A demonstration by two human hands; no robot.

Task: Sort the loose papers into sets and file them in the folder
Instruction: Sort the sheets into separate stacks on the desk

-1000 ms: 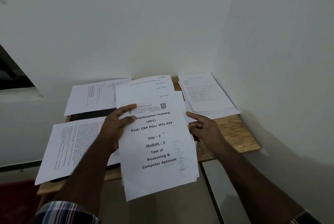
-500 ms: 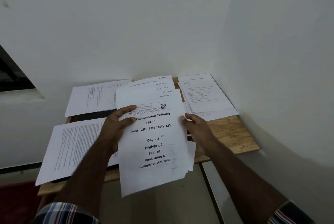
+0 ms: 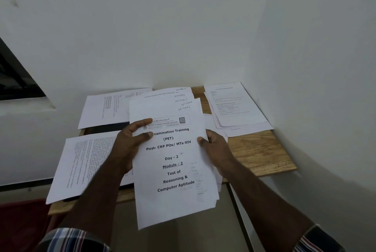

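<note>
Left hand (image 3: 130, 144) and right hand (image 3: 215, 148) both pinch one thin white paper sheaf (image 3: 173, 170). Four flat paper piles on wooden table (image 3: 262, 152): 9, 11, 12, 2 o'clock.

The held stack of papers (image 3: 175, 162) hides the right grip's fingers; print on sheets (image 3: 236, 105) beyond that grip is too small to read. Both sleeves are cut off.

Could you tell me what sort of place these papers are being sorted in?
Probably a plain room corner used as a study spot at home or in an office: a small wooden table set against bare white walls, spread with printed exam-training papers and other sheets.
</note>
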